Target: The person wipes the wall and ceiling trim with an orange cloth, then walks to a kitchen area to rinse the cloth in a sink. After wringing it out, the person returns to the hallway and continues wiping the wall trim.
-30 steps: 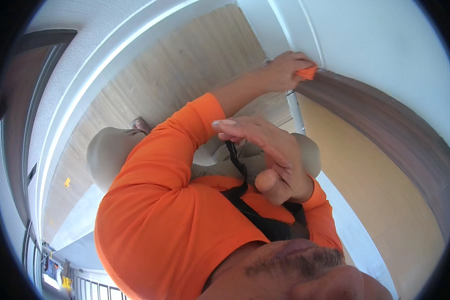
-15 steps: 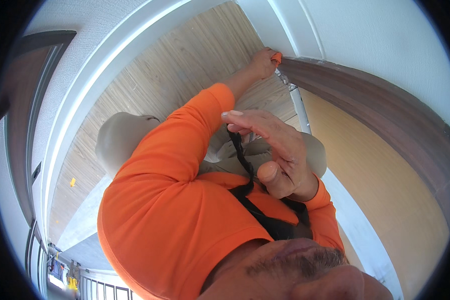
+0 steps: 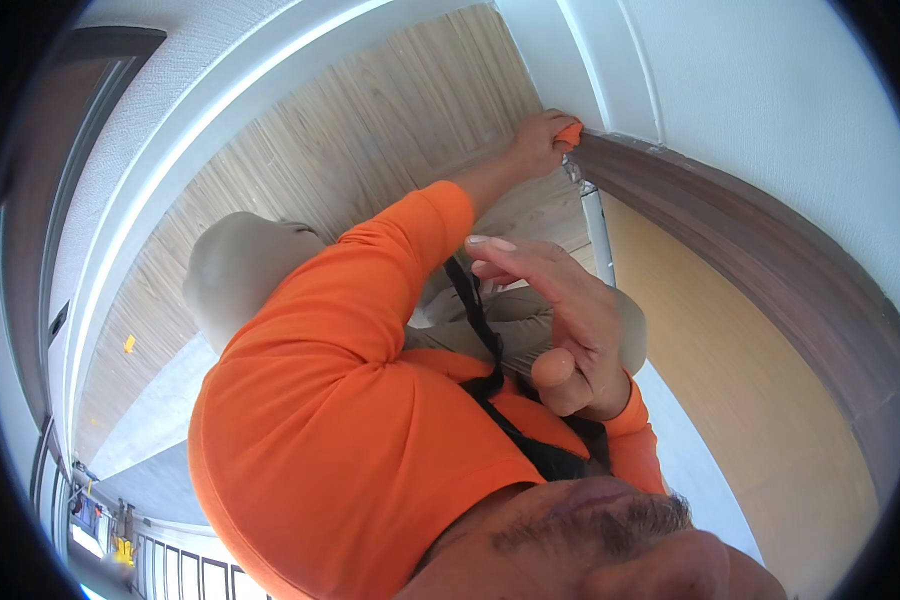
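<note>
My left hand (image 3: 548, 140) reaches far forward, its fingers closed round a small orange cloth (image 3: 568, 135). The cloth presses against the far end of a dark brown wooden trim (image 3: 690, 190), where it meets the white wall. My right hand (image 3: 570, 325) is raised in front of my chest, thumb apart from the loosely curved fingers, with nothing visible in it. Beside its fingertips runs a black strap (image 3: 482, 325) that hangs from my chest. Just below the cloth is a crinkled clear wrapping (image 3: 572, 172) at the end of a narrow white strip (image 3: 598, 235).
My bent knees in khaki trousers (image 3: 240, 270) are over a wood-look floor (image 3: 370, 130). A tan panel (image 3: 730, 370) lies right of the white strip. White skirting (image 3: 180, 150) curves along the left, with a dark door frame (image 3: 90, 110) beyond. A railing (image 3: 185, 570) stands at lower left.
The view has shifted slightly, so the wall and trim sit a little lower and farther right. My left hand keeps the cloth at the same trim end; my right hand remains raised.
</note>
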The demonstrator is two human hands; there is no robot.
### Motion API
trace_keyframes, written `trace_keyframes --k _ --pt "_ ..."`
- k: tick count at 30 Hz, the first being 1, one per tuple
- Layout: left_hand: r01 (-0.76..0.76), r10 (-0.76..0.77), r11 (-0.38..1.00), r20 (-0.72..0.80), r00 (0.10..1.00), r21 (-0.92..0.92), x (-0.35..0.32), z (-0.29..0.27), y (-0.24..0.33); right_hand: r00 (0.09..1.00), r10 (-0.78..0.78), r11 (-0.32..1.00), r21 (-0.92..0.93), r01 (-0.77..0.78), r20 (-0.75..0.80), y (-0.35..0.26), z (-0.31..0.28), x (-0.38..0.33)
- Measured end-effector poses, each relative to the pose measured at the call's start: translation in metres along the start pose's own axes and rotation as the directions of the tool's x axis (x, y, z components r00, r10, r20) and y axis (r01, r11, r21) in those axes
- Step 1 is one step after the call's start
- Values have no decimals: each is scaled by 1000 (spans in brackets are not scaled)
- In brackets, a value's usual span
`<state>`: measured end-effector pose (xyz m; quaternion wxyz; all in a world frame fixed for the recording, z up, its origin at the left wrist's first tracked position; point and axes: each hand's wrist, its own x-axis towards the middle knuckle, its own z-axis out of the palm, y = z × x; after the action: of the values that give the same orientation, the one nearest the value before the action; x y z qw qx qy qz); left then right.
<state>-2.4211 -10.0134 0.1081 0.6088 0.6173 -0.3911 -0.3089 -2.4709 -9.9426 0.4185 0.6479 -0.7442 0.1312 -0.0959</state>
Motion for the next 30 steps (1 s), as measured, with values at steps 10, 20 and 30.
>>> trace_keyframes --k 10,20,30 --pt "514 -493 858 293 819 7 15 -16 12 997 -9 994 -104 17 76 3 0 6" --pt "204 -452 819 -384 805 -537 58 -1 68 998 -34 987 -153 42 49 -2 0 8" --pt "180 -311 896 -285 907 -406 59 40 59 998 -32 990 -134 38 46 7 1 14"
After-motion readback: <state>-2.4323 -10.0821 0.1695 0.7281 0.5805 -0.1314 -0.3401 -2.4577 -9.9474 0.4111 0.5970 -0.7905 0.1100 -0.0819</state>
